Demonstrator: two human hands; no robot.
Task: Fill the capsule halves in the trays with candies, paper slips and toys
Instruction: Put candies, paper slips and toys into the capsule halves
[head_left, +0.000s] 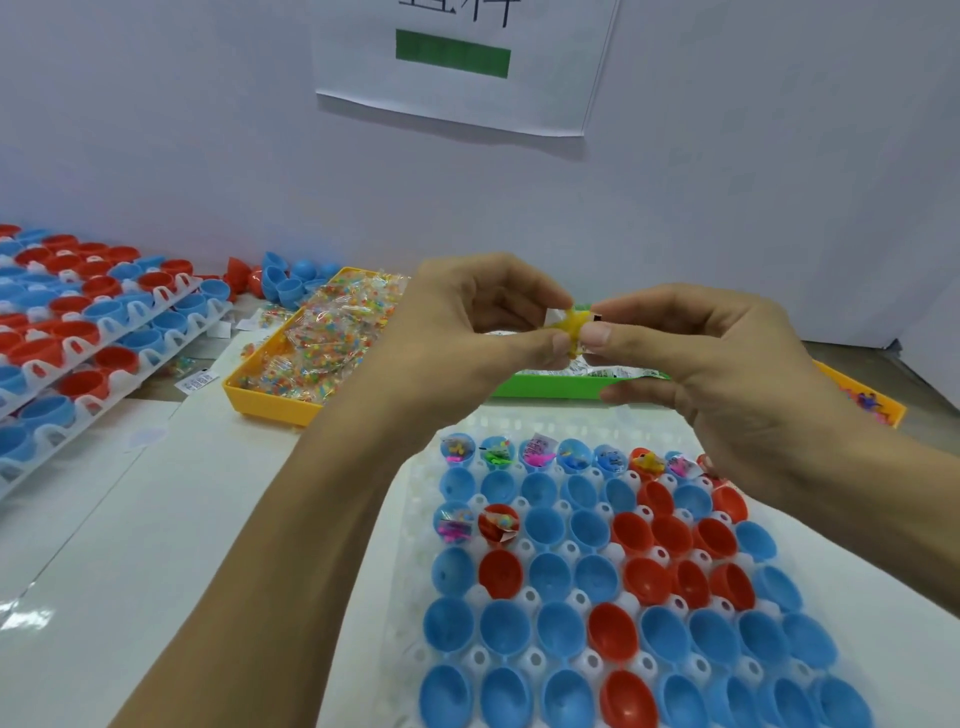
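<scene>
A small yellow toy (569, 327) is held above the work tray, pinched between my left hand (483, 322) and my right hand (701, 353); a bit of paper shows against it. Below them a white tray (415, 499) holds several blue and red capsule halves (550, 571). The far row and two halves (498, 522) in the third row contain candy, slips and toys. The other halves are empty.
A yellow bin (270, 400) of wrapped candies stands at the centre left. Behind my hands is a green bin (550, 387) of paper slips, and an orange bin (872, 400) lies at the right. Stacked trays (104, 332) of capsule halves fill the left. Loose capsule halves (285, 280) lie by the wall.
</scene>
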